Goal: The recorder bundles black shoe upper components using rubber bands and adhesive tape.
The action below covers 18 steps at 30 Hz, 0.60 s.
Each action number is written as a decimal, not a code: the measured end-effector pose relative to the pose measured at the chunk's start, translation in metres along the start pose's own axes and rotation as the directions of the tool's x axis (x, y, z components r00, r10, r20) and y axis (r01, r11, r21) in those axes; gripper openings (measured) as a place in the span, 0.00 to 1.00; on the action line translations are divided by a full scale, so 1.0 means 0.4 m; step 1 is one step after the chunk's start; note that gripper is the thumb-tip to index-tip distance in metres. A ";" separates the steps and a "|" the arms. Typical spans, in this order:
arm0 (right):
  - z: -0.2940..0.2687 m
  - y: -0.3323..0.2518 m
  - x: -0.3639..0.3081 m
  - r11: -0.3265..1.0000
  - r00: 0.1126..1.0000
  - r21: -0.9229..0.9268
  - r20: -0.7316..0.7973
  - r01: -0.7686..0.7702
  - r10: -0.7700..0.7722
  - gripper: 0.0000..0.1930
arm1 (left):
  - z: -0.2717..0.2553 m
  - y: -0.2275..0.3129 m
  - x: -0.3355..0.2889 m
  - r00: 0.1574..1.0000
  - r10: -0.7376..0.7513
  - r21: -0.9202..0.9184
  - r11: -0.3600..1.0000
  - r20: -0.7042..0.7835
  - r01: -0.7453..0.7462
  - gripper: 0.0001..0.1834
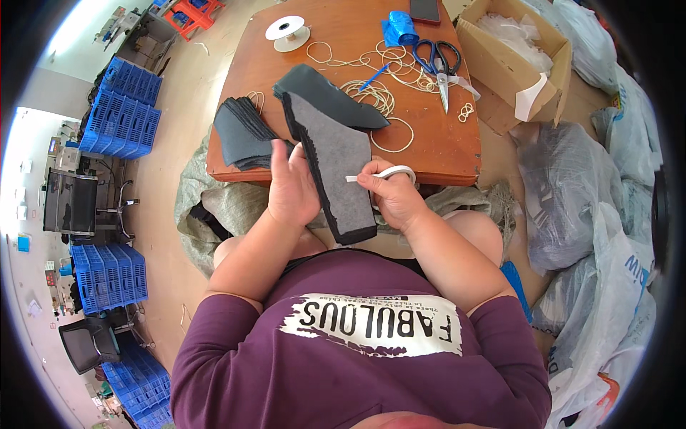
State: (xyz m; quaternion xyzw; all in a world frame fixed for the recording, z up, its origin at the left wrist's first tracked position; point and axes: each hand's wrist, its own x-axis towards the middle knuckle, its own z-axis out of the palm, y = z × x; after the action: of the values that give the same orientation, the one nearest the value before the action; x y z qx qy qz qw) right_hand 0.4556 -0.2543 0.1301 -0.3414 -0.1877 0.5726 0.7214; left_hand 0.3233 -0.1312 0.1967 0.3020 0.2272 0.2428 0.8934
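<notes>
A grey cut fabric piece with black edges [332,143] is held up in front of me over the table's near edge. My left hand [294,186] supports it from the left, thumb raised and fingers partly hidden behind it. My right hand [393,196] pinches a narrow white tape [400,170], which curves over the fingers. The tape's short end lies against the grey face. Behind the held piece, more dark pieces [321,89] lie on the table. To the left sits a stack of dark pieces [243,132].
On the brown table [436,161] are a white spool [287,33], tangled cream cord [368,93], a blue pen [374,76], scissors [441,71], a blue plastic roll [400,30] and a phone [425,10]. A carton [500,61] and plastic bags [564,186] crowd the right; blue crates [121,107] line the left.
</notes>
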 end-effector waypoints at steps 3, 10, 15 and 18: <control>-0.003 -0.008 0.000 0.997 0.996 0.015 -0.040 -0.082 0.083 0.07 | -0.014 -0.002 0.003 0.996 0.034 0.096 0.994 0.083 -0.042 0.28; 0.000 0.004 -0.009 0.947 0.994 -0.320 0.109 0.028 0.008 0.08 | 0.012 0.047 0.009 0.990 0.120 0.115 0.985 0.080 -0.129 0.28; 0.001 0.007 -0.004 0.783 0.923 -0.496 0.122 0.375 -0.365 0.07 | -0.001 0.062 0.005 0.988 0.062 0.489 0.863 0.142 -0.125 0.28; 0.006 -0.026 -0.012 0.699 0.875 -0.546 0.152 0.462 -0.459 0.07 | -0.012 0.048 -0.005 0.981 -0.132 0.748 0.663 0.146 -0.022 0.22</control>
State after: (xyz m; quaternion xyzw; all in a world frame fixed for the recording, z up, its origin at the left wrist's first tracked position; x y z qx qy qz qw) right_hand 0.4601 -0.2594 0.1396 -0.4808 -0.4298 0.2926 0.7061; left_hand 0.3131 -0.1168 0.2063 0.6555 0.2307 0.0720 0.7155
